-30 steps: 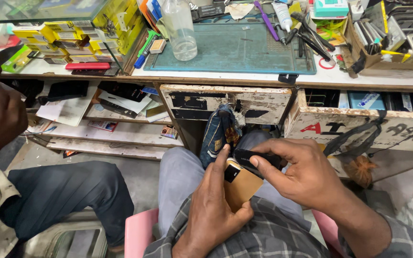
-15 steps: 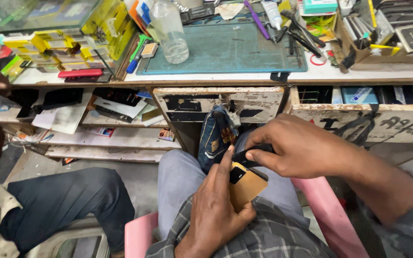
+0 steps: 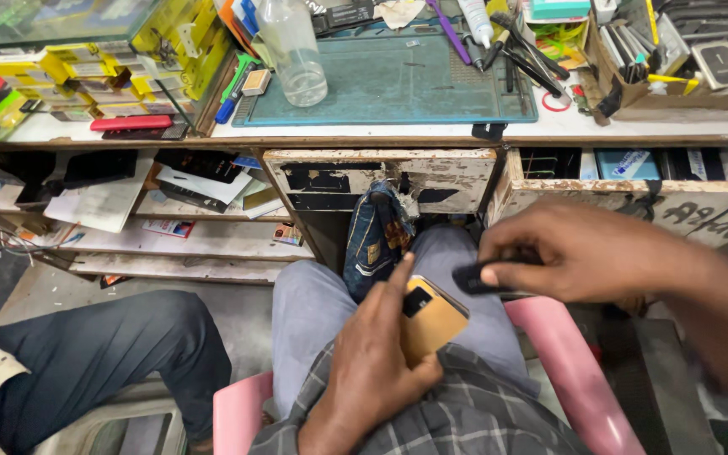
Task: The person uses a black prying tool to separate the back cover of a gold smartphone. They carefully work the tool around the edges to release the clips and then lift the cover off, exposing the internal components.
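Left hand: the left hand grasps a flat gold-tan rectangular phone with a dark square camera patch, fingers wrapped along its left edge, held over the lap.
Right hand: the right hand pinches a small flat black oblong piece between thumb and fingers, just right of the phone and apart from it; the hand is blurred.
Phone place: near centre, above the grey trouser legs and the pink plastic seat.
Far bench: a teal rubber work mat lies on the white worktop, with 1 clear plastic bottle standing at its left edge.
Packages, far left: a stack of yellow rectangular boxes beside a flat red case.
Packages, far right: a brown open cardboard box of parts.
Drawers: a worn cream drawer front with black patches at centre; a second at right bears dark painted marks.
Left shelves: white paper sheets and dark flat packets.
Neighbour: another person's dark blue trouser leg at near left.
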